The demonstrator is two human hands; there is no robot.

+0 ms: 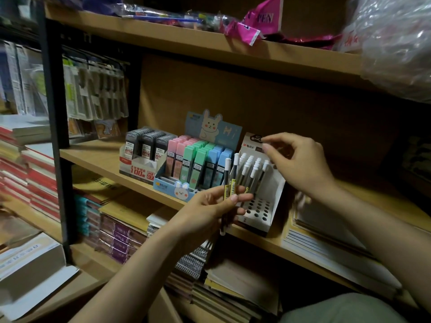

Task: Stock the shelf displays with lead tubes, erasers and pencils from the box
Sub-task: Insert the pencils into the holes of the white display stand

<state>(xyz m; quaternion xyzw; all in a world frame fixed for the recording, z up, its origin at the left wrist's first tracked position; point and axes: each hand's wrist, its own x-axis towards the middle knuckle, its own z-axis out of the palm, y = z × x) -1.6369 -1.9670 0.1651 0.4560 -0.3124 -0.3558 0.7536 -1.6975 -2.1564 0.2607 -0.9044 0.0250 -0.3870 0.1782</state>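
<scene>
At the far left of the frame, stacks of red-and-white books (39, 173) stand beside a dark shelf post (54, 108), with hanging blister packs (93, 94) just right of it. On the wooden shelf (98, 157) at centre left sits a grey display box (137, 164) of dark lead tubes (145, 143), upright in rows. Touching its right side is a blue rabbit-printed display (186, 190) holding pastel lead cases (198, 157) in pink, green and blue, also upright.

Right of that, at the frame's centre, the left hand (210, 206) grips a small bundle of pencils (229, 183), thumb across the front and fingers curled behind; the pencils are dark-bodied with white caps and yellow labels, standing nearly upright, one white end poking out below the hand. Just behind and to the right stands a white pencil display (263, 210) with a perforated tray; more white-capped pencils (250, 166) fill its back holes, while the front holes lie bare.

The right hand (296, 162) hovers over the display's upper right, above the standing pencils, fingers loosely bent with thumb and forefinger near each other at the display's backboard; whether they hold anything cannot be told. At lower right, paper pads (326, 248) lie flat on the shelf.
</scene>
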